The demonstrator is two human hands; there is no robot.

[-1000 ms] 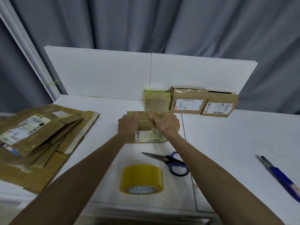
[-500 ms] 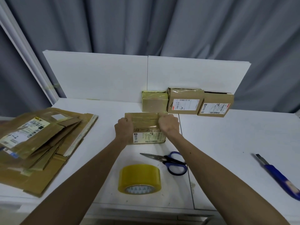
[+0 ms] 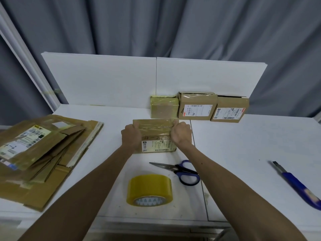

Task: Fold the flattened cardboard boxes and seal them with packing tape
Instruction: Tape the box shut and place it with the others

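Cardboard box [image 3: 157, 136] is sitting mid-table, just near of three sealed boxes [image 3: 198, 106]; your hands are covering its two ends. Its label print is blurring out, though handwritten "4-2" is reading clearly. Your left hand [image 3: 131, 137] and right hand [image 3: 181, 133] are clasping it, fingers curled together over the taped top.

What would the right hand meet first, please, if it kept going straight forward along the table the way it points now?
Probably the middle sealed box in the row at the white backboard, just beyond the right hand; depth is hard to judge.
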